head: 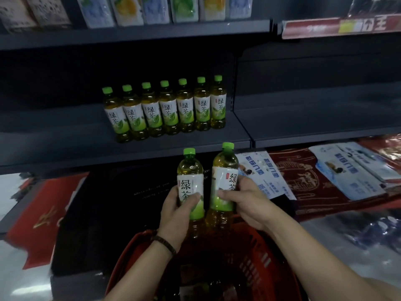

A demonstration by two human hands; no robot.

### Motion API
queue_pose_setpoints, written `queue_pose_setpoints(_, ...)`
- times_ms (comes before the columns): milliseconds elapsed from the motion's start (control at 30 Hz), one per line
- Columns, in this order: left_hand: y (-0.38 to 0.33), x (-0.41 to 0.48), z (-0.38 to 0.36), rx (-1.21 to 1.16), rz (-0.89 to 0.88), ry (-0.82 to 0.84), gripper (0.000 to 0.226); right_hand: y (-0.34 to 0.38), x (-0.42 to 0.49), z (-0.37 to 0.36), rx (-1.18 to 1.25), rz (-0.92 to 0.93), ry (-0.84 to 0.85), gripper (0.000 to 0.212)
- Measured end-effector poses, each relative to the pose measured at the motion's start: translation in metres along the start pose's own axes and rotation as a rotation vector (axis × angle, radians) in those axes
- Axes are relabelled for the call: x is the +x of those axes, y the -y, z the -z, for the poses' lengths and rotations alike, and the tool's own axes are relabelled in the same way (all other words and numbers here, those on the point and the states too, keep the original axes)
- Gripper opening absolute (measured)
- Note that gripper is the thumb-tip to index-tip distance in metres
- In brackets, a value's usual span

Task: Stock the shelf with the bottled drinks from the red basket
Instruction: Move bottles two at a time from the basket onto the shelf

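Observation:
My left hand [175, 216] grips one green-tea bottle [190, 170] upright by its label. My right hand [245, 199] grips a second green-tea bottle [224, 168] beside it, slightly higher. Both bottles have green caps and hang above the red basket [256, 257], just below the front edge of the dark shelf [195, 146]. A row of several matching bottles [167, 107] stands on that shelf, running to its right end. Inside the basket, more bottles [208, 287] show dimly.
The dark shelf board is bare left of the row [54, 131], and the neighbouring shelf section [314, 118] to the right holds nothing visible. Packaged goods [162, 9] sit on the shelf above. Red and blue-white packets [325, 177] lie on the lower level.

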State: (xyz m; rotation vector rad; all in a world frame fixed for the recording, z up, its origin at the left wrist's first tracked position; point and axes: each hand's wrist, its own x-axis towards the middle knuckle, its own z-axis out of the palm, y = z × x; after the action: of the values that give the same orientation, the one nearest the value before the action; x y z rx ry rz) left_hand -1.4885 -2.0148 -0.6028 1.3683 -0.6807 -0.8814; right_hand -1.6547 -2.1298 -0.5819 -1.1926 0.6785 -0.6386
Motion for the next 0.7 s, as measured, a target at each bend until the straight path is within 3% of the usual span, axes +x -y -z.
queue_pose_setpoints(133,-0.004,0.006,-0.005,0.004,-0.065,-0.017,0.032,0.007,0.005,-0.002,-0.093,0.050,-0.179,0.036)
queue_pose_setpoints(300,-0.017,0.028,-0.017,0.055,-0.120,-0.032,0.041,0.021,0.025,-0.003,-0.316,0.132,-0.180,0.042)
queue_pose_setpoints(433,-0.037,0.063,-0.032,0.042,-0.163,-0.025,0.043,0.042,0.059,0.009,-0.380,0.131,-0.178,0.066)
queue_pose_setpoints(700,-0.067,0.166,-0.061,0.136,-0.324,-0.046,0.051,0.081,0.141,0.049,-0.335,0.342,-0.268,0.060)
